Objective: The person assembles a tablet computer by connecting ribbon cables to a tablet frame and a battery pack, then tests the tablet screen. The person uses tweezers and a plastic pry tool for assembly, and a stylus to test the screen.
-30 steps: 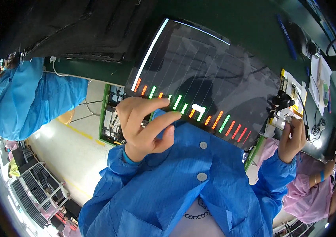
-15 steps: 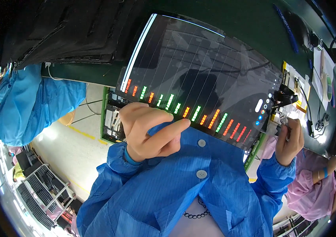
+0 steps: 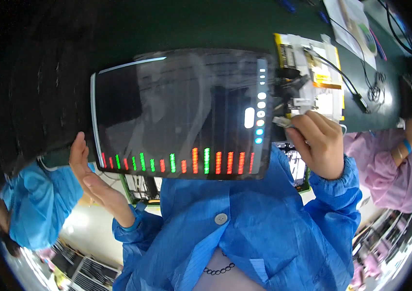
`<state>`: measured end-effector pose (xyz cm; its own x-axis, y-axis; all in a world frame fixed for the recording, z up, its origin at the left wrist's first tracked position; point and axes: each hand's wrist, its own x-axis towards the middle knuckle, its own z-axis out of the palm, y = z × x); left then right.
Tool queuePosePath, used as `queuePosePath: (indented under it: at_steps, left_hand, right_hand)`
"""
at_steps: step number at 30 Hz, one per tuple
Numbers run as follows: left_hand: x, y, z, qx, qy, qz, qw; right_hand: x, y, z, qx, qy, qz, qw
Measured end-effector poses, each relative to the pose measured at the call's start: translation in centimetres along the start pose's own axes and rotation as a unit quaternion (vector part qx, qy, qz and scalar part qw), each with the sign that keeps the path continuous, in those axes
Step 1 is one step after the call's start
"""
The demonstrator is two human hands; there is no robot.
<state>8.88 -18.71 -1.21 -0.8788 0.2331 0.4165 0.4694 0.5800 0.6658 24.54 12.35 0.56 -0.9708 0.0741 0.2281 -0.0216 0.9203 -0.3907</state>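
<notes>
Beyond the wide dark screen [image 3: 177, 111], an open green strip of the tabletop [image 3: 186, 31] leaves room to pass sideways. A black mass [image 3: 36, 97] blocks the left end. Toward the near edge, the person's blue-clad torso [image 3: 244, 203] crowds the screen, and the left hand [image 3: 97, 177] fills the space beside its left edge. On the right, black strips [image 3: 290, 87], a yellow-edged assembly [image 3: 329, 112] and the right hand [image 3: 317, 140], its fingers pinching a small connector [image 3: 282, 121], obstruct passage; a black cable [image 3: 339, 71] crosses the assembly.
</notes>
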Motion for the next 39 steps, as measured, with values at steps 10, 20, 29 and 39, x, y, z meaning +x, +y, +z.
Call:
queuePosePath:
  at_steps: [10, 20, 29, 39]
  left_hand:
    - [4.0, 0.4, 0.3, -0.021, -0.213, -0.018, 0.977]
    - [5.0, 0.5, 0.0, -0.071, -0.297, -0.017, 0.952]
    - [5.6, 0.2, 0.1, -0.116, -0.295, -0.029, 0.948]
    - [3.3, 7.3, 1.2, 0.16, -0.221, 0.171, 0.947]
  right_hand:
    - [0.4, 1.0, -0.3, 0.057, -0.031, -0.004, 0.998]
    - [1.4, 2.2, -0.7, 0.064, -0.105, -0.099, 0.987]
    - [1.1, 1.6, 0.2, 0.055, -0.062, -0.079, 0.993]
    - [0.8, 1.9, 0.5, 0.032, -0.025, -0.092, 0.995]
